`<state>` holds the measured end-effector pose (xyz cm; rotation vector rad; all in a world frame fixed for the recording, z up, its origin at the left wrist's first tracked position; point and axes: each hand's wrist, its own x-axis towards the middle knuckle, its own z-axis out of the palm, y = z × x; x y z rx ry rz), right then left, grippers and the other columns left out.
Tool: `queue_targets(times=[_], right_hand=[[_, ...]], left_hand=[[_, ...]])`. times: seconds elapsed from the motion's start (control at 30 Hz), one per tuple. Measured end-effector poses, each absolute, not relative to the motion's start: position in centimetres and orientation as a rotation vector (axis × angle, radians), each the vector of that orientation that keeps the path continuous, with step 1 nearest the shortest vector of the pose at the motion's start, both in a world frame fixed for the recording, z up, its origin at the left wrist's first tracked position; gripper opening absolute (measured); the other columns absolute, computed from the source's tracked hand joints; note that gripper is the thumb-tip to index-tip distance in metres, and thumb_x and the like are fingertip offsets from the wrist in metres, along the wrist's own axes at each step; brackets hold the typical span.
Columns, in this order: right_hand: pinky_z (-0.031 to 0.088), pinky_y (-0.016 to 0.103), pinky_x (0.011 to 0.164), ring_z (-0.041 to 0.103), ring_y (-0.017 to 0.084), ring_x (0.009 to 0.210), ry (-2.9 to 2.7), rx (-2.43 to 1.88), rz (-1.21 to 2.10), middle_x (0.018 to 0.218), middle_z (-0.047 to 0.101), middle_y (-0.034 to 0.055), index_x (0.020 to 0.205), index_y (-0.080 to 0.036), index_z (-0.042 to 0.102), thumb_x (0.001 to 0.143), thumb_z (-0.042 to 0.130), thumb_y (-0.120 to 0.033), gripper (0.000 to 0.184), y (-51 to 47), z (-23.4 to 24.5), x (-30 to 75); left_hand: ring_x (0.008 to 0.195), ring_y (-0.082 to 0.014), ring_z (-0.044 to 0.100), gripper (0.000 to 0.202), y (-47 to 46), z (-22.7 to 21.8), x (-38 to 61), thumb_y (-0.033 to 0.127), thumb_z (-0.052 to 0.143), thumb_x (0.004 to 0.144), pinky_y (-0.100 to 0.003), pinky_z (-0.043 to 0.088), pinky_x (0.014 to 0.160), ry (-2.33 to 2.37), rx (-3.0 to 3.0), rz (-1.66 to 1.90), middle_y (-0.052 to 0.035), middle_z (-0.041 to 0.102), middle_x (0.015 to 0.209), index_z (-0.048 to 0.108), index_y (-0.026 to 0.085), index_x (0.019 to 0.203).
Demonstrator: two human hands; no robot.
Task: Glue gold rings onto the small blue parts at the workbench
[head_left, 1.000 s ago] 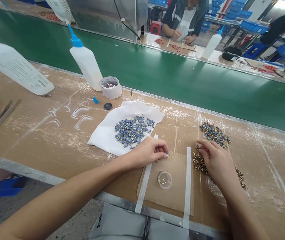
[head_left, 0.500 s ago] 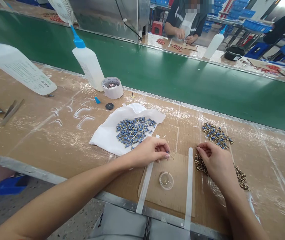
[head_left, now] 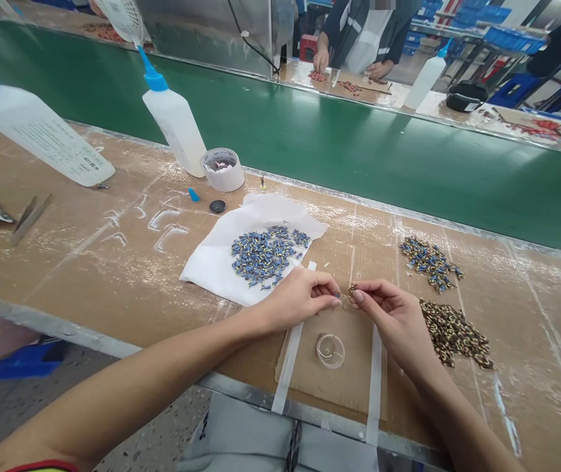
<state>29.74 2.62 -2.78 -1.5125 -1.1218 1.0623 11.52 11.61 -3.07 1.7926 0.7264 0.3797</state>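
Observation:
My left hand (head_left: 310, 292) is closed in a pinch on a small blue piece (head_left: 337, 295), which looks like those heaped on the white cloth (head_left: 201, 262). Facing it, my right hand (head_left: 391, 311) pinches a small dark-and-gold piece (head_left: 352, 289). The fingertips of both hands are close together above the taped cardboard pad (head_left: 304, 373). Below them on the pad is a small clear cup (head_left: 330, 351) with a thin stick in it. Blue pieces (head_left: 263, 255) lie piled on the cloth. To the right are a pile of dark-and-gold pieces (head_left: 457, 334) and a pile of blue-and-gold pieces (head_left: 430, 262).
Two white bottles with blue caps, one upright (head_left: 174, 128) and one leaning (head_left: 39, 128), are at left. Near them are a tape roll (head_left: 224, 172), a black cap (head_left: 217, 206) and tweezers (head_left: 31, 219). A green belt (head_left: 310, 137) separates me from a co-worker (head_left: 359, 39).
My right hand has moved left from the dark-and-gold pile to my left hand, bringing a small piece. My left hand has barely moved. The co-worker's one hand now reaches to a red pile.

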Motion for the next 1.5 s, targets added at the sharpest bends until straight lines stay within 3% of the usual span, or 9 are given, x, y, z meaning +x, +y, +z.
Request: queue_targets(times=[0.37,0.63,0.83,1.1,1.5], right_hand=[[0.055,0.034,0.074,0.067,0.02,0.078,-1.075,-1.478,1.092,0.084,0.072,0.0059,0.091,-0.019,0.067,0.081,0.071,-0.045,0.028,2.6,-4.2,28.7],[0.053,0.028,0.069,0.065,0.017,0.075,-1.022,-1.454,1.102,0.082,0.07,0.0035,0.088,-0.019,0.067,0.082,0.073,-0.039,0.021,2.5,-4.3,28.4],[0.049,0.025,0.068,0.062,0.015,0.075,-1.091,-1.423,1.078,0.082,0.066,0.0015,0.084,-0.02,0.065,0.085,0.07,-0.034,0.014,2.4,-4.6,28.3],[0.042,0.025,0.063,0.053,0.015,0.068,-1.327,-1.469,0.921,0.074,0.057,-0.0004,0.08,-0.021,0.06,0.09,0.06,-0.027,0.012,2.3,-5.2,28.3],[0.038,0.026,0.062,0.048,0.014,0.066,-1.569,-1.417,0.921,0.071,0.05,-0.0009,0.075,-0.02,0.054,0.093,0.056,-0.024,0.018,2.1,-5.1,28.8]], left_hand=[[0.076,-0.0149,0.062,0.016,11.7,-2.9,11.5,0.014,0.06,0.087,-0.024,0.043,0.073,0.743,2.088,0.497,-0.0047,0.073,0.086,0.073,0.015,0.095],[0.069,-0.0127,0.06,0.009,11.5,-3.0,11.6,0.013,0.063,0.086,-0.023,0.041,0.067,0.747,2.08,0.536,-0.0016,0.071,0.076,0.072,0.014,0.084],[0.076,-0.0151,0.059,0.012,11.4,-3.7,11.4,0.014,0.059,0.089,-0.025,0.043,0.07,0.708,2.314,0.628,-0.0035,0.065,0.082,0.069,0.013,0.083],[0.08,-0.0178,0.059,0.011,10.8,-3.7,11.5,0.01,0.053,0.088,-0.027,0.042,0.069,0.745,2.596,0.467,-0.0044,0.063,0.086,0.062,0.014,0.084],[0.069,-0.0152,0.054,0.011,11.0,-3.1,11.0,0.007,0.054,0.084,-0.027,0.038,0.061,0.578,2.627,0.357,-0.0034,0.06,0.079,0.058,0.014,0.076]])
